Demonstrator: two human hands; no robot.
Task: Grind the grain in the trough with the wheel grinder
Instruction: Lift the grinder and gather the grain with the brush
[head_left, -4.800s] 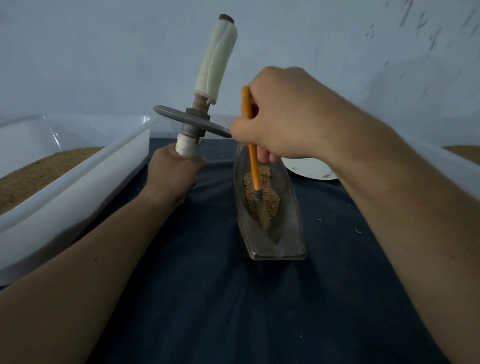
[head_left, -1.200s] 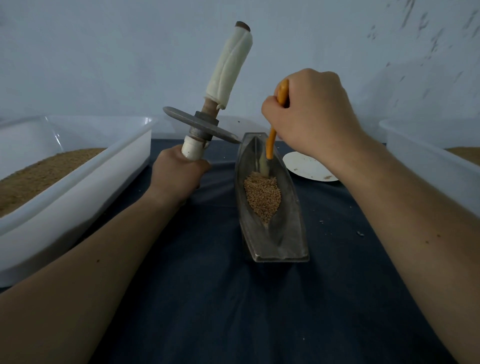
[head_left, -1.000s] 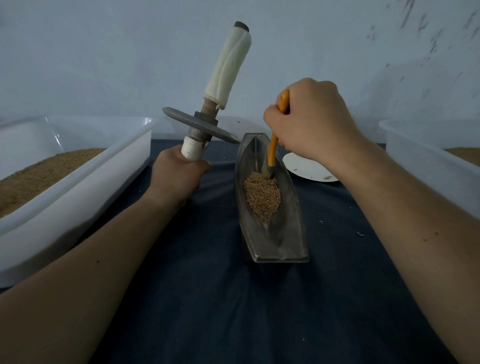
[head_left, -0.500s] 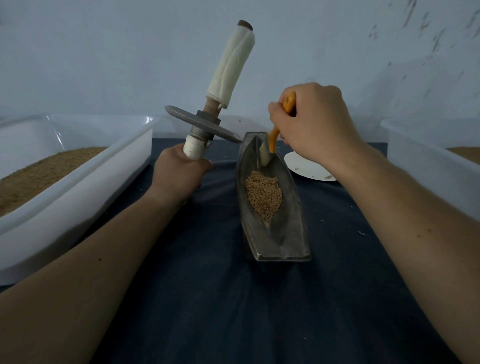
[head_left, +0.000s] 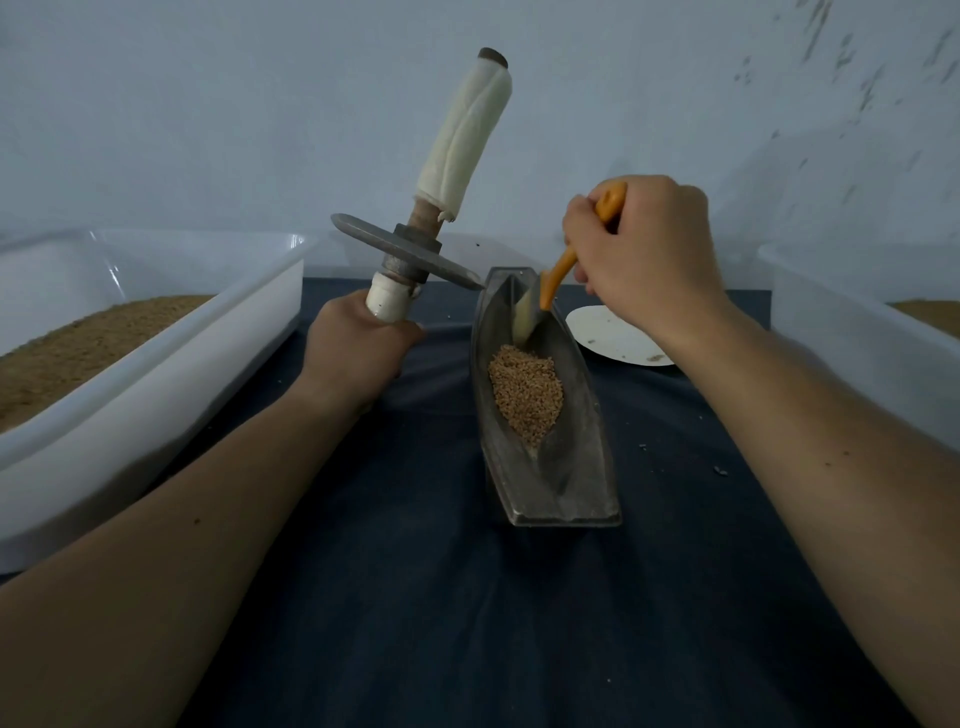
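A boat-shaped metal trough (head_left: 576, 467) lies lengthwise on the dark cloth, with a heap of brown grain (head_left: 525, 394) in its middle. My left hand (head_left: 358, 349) grips the lower white handle of the wheel grinder (head_left: 410, 249) and holds it upright and tilted, left of the trough; its metal disc hangs in the air beside the trough's far end. My right hand (head_left: 641, 254) grips the orange handle of a small brush (head_left: 553, 283). The brush's pale bristles touch the trough's inner wall at the far end, just beyond the grain.
A white tub (head_left: 150, 358) holding brown grain stands at the left. Another white tub (head_left: 862, 332) stands at the right. A white paper plate (head_left: 613, 338) lies behind the trough on the right. A pale wall closes the back. A few crumbs dot the cloth.
My right hand has swept the brush from the near part of the trough to its far end, gathering the grain into the middle. The grinder stays held up, tilted a little more.
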